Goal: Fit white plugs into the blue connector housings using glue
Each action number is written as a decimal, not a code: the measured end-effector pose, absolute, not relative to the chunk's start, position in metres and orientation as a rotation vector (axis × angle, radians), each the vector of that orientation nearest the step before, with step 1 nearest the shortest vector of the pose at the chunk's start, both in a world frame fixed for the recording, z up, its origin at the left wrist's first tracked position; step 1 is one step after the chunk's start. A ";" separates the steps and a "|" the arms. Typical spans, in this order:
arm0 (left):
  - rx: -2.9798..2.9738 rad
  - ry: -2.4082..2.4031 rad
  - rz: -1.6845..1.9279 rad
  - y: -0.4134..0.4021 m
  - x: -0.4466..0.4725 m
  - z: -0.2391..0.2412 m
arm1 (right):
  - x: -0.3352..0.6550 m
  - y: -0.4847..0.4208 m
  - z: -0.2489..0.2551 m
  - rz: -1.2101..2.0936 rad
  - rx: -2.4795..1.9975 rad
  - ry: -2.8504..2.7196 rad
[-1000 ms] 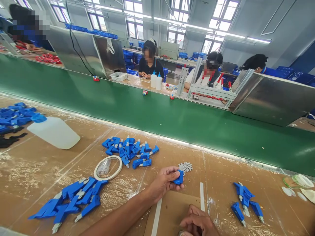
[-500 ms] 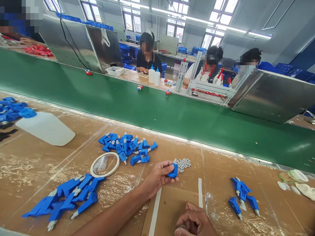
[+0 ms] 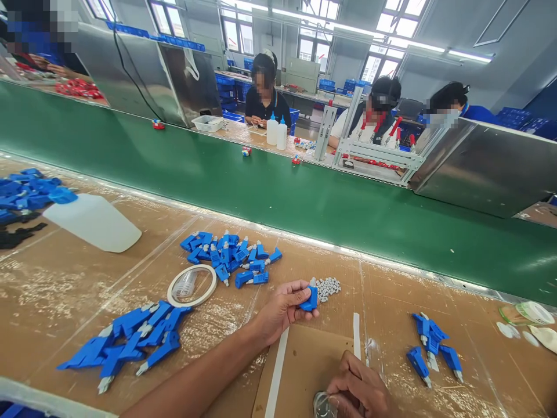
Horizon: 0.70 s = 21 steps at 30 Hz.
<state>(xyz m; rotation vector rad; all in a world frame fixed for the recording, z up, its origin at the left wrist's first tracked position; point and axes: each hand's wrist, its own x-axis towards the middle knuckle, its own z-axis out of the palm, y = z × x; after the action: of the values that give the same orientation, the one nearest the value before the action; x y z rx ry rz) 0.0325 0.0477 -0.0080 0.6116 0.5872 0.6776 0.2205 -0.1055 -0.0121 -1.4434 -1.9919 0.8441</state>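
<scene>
My left hand (image 3: 287, 307) is closed around a small blue plastic piece (image 3: 310, 299) with a grey tip pointing up. Just behind it lies a little heap of small grey parts (image 3: 328, 288). At the bottom edge, the curled fingers of my right hand (image 3: 359, 386) grip a clear round object (image 3: 324, 403), partly cut off by the frame; its kind is unclear. Both hands are over a brown cardboard sheet (image 3: 304, 360) with white tape strips along its sides.
Blue pieces with grey tips lie in piles at the middle (image 3: 230, 255), left (image 3: 130, 339) and right (image 3: 433, 345). A tape roll (image 3: 170, 290) and a white bottle (image 3: 96, 223) lie leftward. Beyond runs a green conveyor belt (image 3: 209, 168); people sit across it.
The view has shifted slightly. My right hand has turned a little, and the clear round object at its fingers now shows more. My left hand still holds the blue piece.
</scene>
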 end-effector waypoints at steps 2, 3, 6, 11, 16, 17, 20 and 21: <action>0.614 0.589 0.661 0.046 0.033 -0.008 | 0.219 -0.105 -0.017 0.793 -1.353 -2.049; 0.615 0.587 0.648 0.045 0.033 -0.008 | 0.218 -0.104 -0.019 0.785 -1.316 -2.057; 0.615 0.582 0.600 0.042 0.034 -0.007 | 0.215 -0.104 -0.019 0.871 -1.257 -1.999; 0.607 0.647 0.516 0.035 0.036 -0.005 | 0.215 -0.107 -0.011 1.183 -1.435 -1.569; 0.644 0.657 0.422 0.025 0.040 -0.007 | 0.220 -0.104 -0.016 1.432 -1.258 -1.061; 0.639 0.642 0.410 0.023 0.042 -0.008 | 0.220 -0.102 -0.016 1.421 -1.221 -1.023; 0.594 0.594 0.366 0.016 0.046 -0.012 | 0.222 -0.096 -0.007 1.309 -1.188 -0.961; 0.576 0.575 0.351 0.014 0.047 -0.012 | 0.223 -0.094 -0.002 1.261 -1.201 -0.963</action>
<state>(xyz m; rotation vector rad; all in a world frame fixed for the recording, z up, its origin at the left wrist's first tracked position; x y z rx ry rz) 0.0468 0.0136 -0.0125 0.5765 0.5754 0.3509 0.2226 -0.0940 -0.0020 -1.2008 -0.9634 1.2613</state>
